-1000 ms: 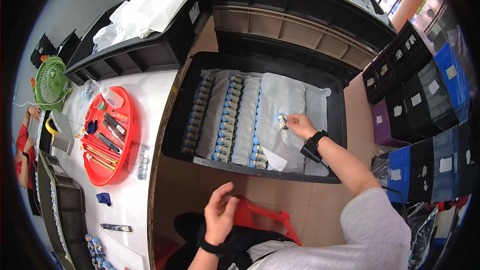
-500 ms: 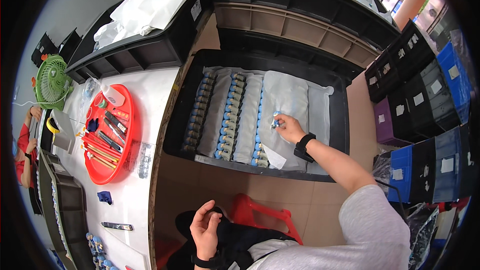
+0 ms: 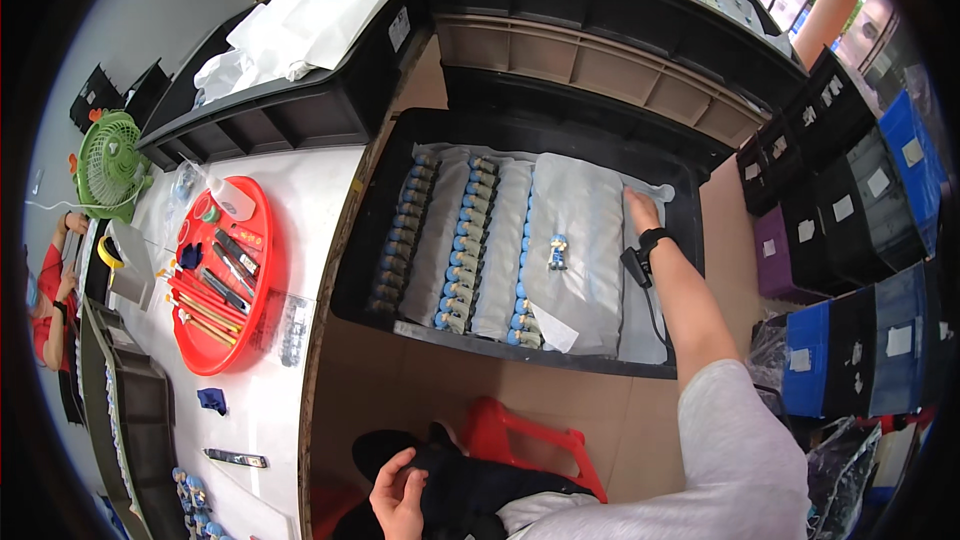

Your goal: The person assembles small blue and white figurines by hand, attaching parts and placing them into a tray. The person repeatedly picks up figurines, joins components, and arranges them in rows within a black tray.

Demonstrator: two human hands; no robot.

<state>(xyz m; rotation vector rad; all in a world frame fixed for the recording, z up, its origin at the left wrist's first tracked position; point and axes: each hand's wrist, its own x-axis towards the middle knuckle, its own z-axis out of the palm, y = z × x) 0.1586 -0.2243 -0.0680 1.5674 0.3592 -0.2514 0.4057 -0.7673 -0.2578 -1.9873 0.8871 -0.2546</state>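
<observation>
A blue-and-white figurine (image 3: 557, 253) lies head-away on white sheeting (image 3: 580, 198) in a black crate (image 3: 688, 230), left of the nearer right hand (image 3: 643, 211), whose fingers' grip is unclear, while the left hand (image 3: 399, 502) curls loosely, empty.

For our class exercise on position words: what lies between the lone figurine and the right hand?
In the head view, only white sheeting lies between the figurine and the right hand.
</observation>
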